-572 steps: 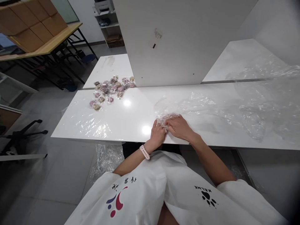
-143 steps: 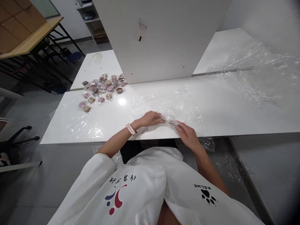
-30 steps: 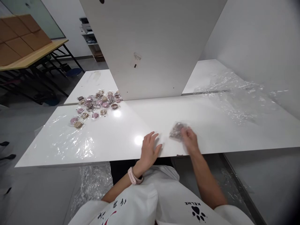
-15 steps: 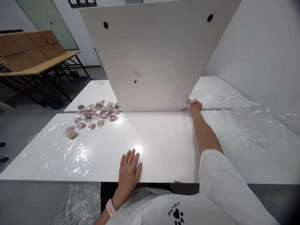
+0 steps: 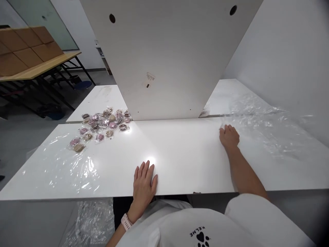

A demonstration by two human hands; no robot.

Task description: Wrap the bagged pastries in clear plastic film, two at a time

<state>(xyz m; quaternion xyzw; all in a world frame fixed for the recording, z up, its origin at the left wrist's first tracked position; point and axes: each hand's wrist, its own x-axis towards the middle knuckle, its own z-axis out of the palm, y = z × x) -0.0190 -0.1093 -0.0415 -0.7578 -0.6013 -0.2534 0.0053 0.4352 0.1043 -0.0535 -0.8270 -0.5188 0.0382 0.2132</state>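
Note:
My left hand (image 5: 144, 183) lies flat on the white table (image 5: 174, 154) close to its front edge, fingers stretched out, with nothing in it. On the right, my right hand (image 5: 230, 137) is closed just above the tabletop, and a bit of clear plastic film (image 5: 272, 127) shows at its fingers. That film spreads over the right part of the table, wrinkled and shiny. Several small wrapped pieces (image 5: 105, 121), pink, brown and tan in clear packets, lie in a loose group on the left, beyond my left hand.
A tall white panel (image 5: 169, 61) stands across the table in front of me. More clear film (image 5: 74, 171) covers the table's left part, and some hangs below the front edge. Brown cardboard boxes (image 5: 28, 48) stand on a wooden table at the far left.
My right hand has come away from the panel's lower right corner, moving nearer to me and rightward, still closed. My left hand has stayed flat on the table. The view has shifted slightly.

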